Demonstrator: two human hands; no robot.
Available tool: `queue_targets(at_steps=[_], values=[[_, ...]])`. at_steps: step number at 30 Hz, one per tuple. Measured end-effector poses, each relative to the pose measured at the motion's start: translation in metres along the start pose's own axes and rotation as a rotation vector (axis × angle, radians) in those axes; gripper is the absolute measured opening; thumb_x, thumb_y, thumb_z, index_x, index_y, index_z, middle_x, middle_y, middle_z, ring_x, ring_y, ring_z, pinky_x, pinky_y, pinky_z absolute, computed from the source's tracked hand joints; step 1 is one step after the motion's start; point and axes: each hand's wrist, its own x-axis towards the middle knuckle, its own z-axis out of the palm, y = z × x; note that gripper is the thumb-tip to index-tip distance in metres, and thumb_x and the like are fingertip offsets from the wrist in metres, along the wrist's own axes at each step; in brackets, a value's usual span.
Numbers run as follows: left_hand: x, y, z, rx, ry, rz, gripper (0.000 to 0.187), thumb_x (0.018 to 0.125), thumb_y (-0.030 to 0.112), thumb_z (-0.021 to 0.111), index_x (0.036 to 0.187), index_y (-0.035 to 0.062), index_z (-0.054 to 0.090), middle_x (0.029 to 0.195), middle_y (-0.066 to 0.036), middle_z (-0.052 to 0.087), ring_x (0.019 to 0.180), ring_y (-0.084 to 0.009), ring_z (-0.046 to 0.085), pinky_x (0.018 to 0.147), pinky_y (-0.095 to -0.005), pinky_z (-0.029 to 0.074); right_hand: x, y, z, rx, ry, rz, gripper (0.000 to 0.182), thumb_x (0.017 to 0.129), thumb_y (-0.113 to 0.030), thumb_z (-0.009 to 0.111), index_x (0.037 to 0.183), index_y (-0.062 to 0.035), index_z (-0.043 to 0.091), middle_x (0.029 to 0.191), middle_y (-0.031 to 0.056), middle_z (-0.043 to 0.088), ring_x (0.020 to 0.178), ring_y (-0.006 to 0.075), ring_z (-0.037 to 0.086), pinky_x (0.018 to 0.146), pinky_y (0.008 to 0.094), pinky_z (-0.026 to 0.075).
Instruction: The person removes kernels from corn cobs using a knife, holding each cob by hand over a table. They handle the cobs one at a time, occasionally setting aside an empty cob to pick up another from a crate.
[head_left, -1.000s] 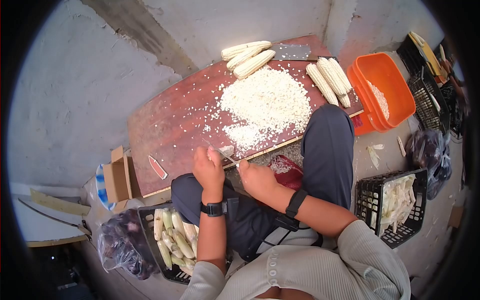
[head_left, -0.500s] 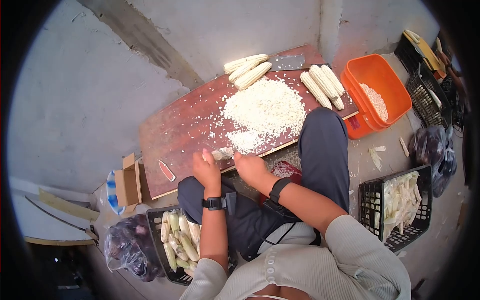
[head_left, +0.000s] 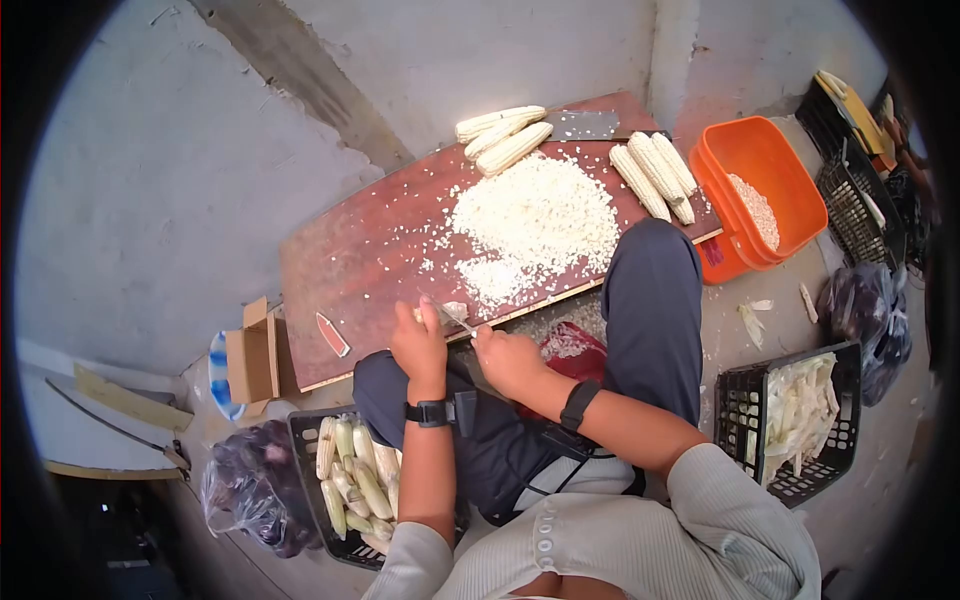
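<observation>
My left hand (head_left: 418, 345) is closed around a pale corn cob (head_left: 457, 310), most of it hidden by the hand and the blade. My right hand (head_left: 508, 362) grips a thin knife (head_left: 455, 318), whose blade slants up and left across the cob. Both hands are over the near edge of a reddish-brown board (head_left: 380, 245). A large heap of cut white corn kernels (head_left: 530, 220) lies on it beyond my hands, with loose kernels scattered around.
Husked ears (head_left: 512, 148) lie at the board's back beside a wide blade (head_left: 583, 125); more ears (head_left: 655, 172) lie right. An orange bin (head_left: 740, 240) holds kernels. Black crates hold unshelled ears (head_left: 362, 485) and husks (head_left: 800, 415). A cardboard box (head_left: 250, 360) stands left.
The knife has swung to a steeper slant over the cob, and my right hand has dropped slightly. The whole view has shifted a little.
</observation>
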Motion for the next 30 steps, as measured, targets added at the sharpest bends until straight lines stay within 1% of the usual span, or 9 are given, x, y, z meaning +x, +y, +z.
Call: queue_targets(at_steps=[3, 9, 10, 12, 16, 20, 23, 26, 30], values=[[0.003, -0.001, 0.004, -0.029, -0.019, 0.0, 0.029, 0.091, 0.03, 0.052, 0.08, 0.0038, 0.048, 0.064, -0.022, 0.056, 0.06, -0.0431, 0.055, 0.052, -0.0484, 0.041, 0.002, 0.011, 0.014, -0.078, -0.056, 0.087, 0.02, 0.091, -0.021, 0.049, 0.084, -0.0018, 0.049, 0.066, 0.0155, 0.063, 0.06, 0.032, 0.064, 0.051, 0.042, 0.051], [0.012, -0.005, 0.005, -0.02, -0.091, 0.045, 0.029, 0.09, 0.031, 0.052, 0.079, 0.0043, 0.048, 0.065, -0.021, 0.057, 0.061, -0.0428, 0.056, 0.052, -0.0484, 0.042, 0.022, 0.023, 0.026, -0.113, -0.135, 0.064, 0.016, 0.086, -0.011, 0.046, 0.087, 0.0026, 0.054, 0.069, 0.0187, 0.064, 0.063, 0.0326, 0.066, 0.055, 0.0429, 0.053], [0.008, -0.002, 0.009, -0.009, -0.089, 0.089, 0.029, 0.09, 0.03, 0.052, 0.079, 0.0041, 0.048, 0.066, -0.021, 0.057, 0.061, -0.0427, 0.056, 0.052, -0.0481, 0.042, 0.029, 0.03, 0.032, 0.003, -0.115, 0.201, 0.018, 0.086, -0.011, 0.045, 0.089, 0.0041, 0.055, 0.072, 0.0213, 0.064, 0.068, 0.0353, 0.066, 0.059, 0.046, 0.053], [0.002, 0.005, 0.011, -0.042, -0.086, 0.137, 0.028, 0.09, 0.029, 0.052, 0.079, 0.0035, 0.047, 0.067, -0.021, 0.056, 0.06, -0.0426, 0.056, 0.052, -0.0472, 0.042, 0.044, 0.041, 0.039, 0.001, -0.178, 0.198, 0.016, 0.084, -0.01, 0.046, 0.089, 0.0034, 0.053, 0.075, 0.0237, 0.064, 0.072, 0.0379, 0.065, 0.063, 0.0473, 0.052], [0.005, -0.005, 0.004, -0.139, -0.04, -0.047, 0.031, 0.091, 0.03, 0.052, 0.079, 0.0027, 0.047, 0.066, -0.021, 0.055, 0.061, -0.0416, 0.056, 0.053, -0.045, 0.042, 0.046, 0.046, 0.037, -0.01, -0.199, 0.185, 0.017, 0.087, -0.012, 0.045, 0.09, 0.0032, 0.051, 0.077, 0.0235, 0.064, 0.074, 0.0391, 0.064, 0.065, 0.0474, 0.051], [0.003, -0.012, 0.0, -0.136, 0.059, -0.055, 0.033, 0.092, 0.032, 0.052, 0.08, 0.0019, 0.048, 0.067, -0.021, 0.056, 0.063, -0.0413, 0.056, 0.054, -0.0451, 0.042, 0.041, 0.049, 0.019, 0.084, -0.137, 0.255, 0.022, 0.091, -0.018, 0.045, 0.092, 0.0018, 0.053, 0.077, 0.0213, 0.064, 0.07, 0.0383, 0.064, 0.062, 0.0445, 0.051], [0.0, -0.017, -0.001, -0.138, 0.079, -0.073, 0.034, 0.092, 0.033, 0.053, 0.081, 0.0016, 0.048, 0.067, -0.021, 0.056, 0.062, -0.0418, 0.055, 0.055, -0.0456, 0.041, 0.036, 0.039, -0.006, 0.024, -0.084, 0.189, 0.021, 0.091, -0.018, 0.044, 0.09, 0.0023, 0.051, 0.075, 0.02, 0.064, 0.071, 0.0374, 0.064, 0.061, 0.0427, 0.051], [0.002, -0.016, -0.002, -0.092, 0.074, -0.059, 0.034, 0.092, 0.033, 0.053, 0.081, 0.0015, 0.049, 0.069, -0.021, 0.056, 0.063, -0.0425, 0.055, 0.055, -0.0463, 0.041, 0.023, 0.012, -0.024, 0.022, 0.068, -0.037, 0.016, 0.088, -0.014, 0.045, 0.088, 0.0017, 0.049, 0.071, 0.0192, 0.063, 0.065, 0.0344, 0.065, 0.057, 0.0422, 0.052], [0.005, -0.013, 0.002, -0.075, 0.032, -0.094, 0.033, 0.091, 0.033, 0.053, 0.081, 0.0015, 0.049, 0.07, -0.022, 0.056, 0.064, -0.0429, 0.055, 0.055, -0.0476, 0.041, 0.011, -0.012, -0.011, -0.071, 0.039, -0.056, 0.009, 0.082, -0.01, 0.048, 0.085, -0.0007, 0.048, 0.066, 0.0171, 0.061, 0.053, 0.0292, 0.064, 0.047, 0.0401, 0.052]])
